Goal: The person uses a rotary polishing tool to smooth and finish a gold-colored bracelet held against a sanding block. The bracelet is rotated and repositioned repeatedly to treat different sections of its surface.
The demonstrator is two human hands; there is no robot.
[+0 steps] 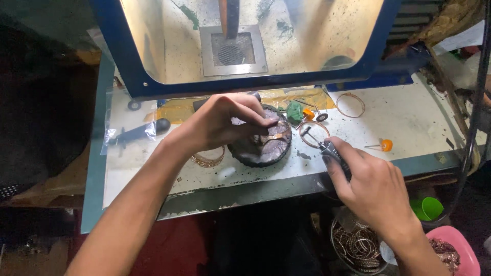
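My left hand (225, 120) reaches over a round dark pad (266, 148) on the bench and pinches a thin metal bangle (273, 137) down onto it. My right hand (371, 184) grips a dark rotary handpiece (332, 152), whose tip points toward the pad and the bangle. A second bangle (314, 130) lies just right of the pad, near the tool tip. Another ornate bangle (208, 159) lies below my left wrist, partly hidden.
A blue-framed cabinet with a clear window (245, 41) stands at the back of the white bench (409, 117). Loose bangle (351, 105), orange-headed bits (386, 145), green lump (294, 111), bagged black tool (135, 134). Below: bowl of bangles (358, 245), pink bowl (455, 250), green cup (429, 208).
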